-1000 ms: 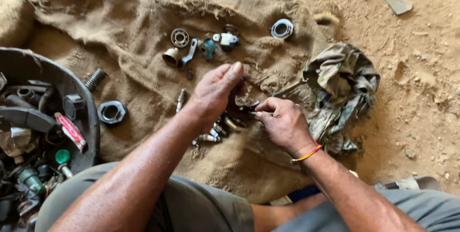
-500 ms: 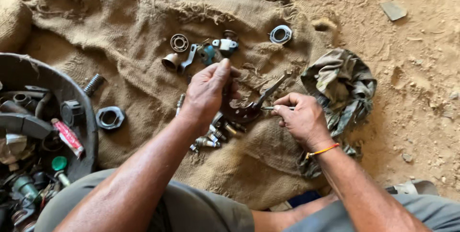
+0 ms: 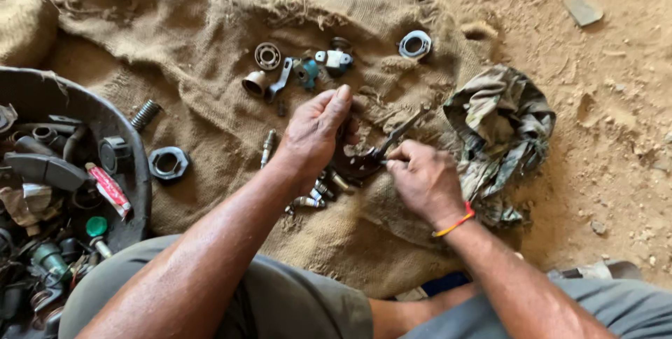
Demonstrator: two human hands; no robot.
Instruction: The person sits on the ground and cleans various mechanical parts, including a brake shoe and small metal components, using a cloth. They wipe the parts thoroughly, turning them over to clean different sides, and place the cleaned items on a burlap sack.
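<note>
My left hand (image 3: 315, 132) lies palm down over a dark round metal part (image 3: 355, 163) on the burlap sack (image 3: 210, 101), pressing and gripping it. My right hand (image 3: 423, 178) is closed around a thin metal tool (image 3: 395, 136) whose tip rests against that dark part. Several small spark-plug-like pieces (image 3: 318, 192) lie under my left wrist. Most of the dark part is hidden by my left hand.
A bearing (image 3: 267, 55), a small cup (image 3: 255, 83), a blue fitting (image 3: 306, 72) and a ring (image 3: 415, 45) lie at the back of the sack. A large nut (image 3: 168, 164) and spring (image 3: 145, 114) sit beside a dark tub (image 3: 136, 171) of parts. A camouflage rag (image 3: 500, 129) lies right.
My right hand has shifted slightly, working the thin tool against the dark part; my left hand stays over it. The view has drifted a little.
</note>
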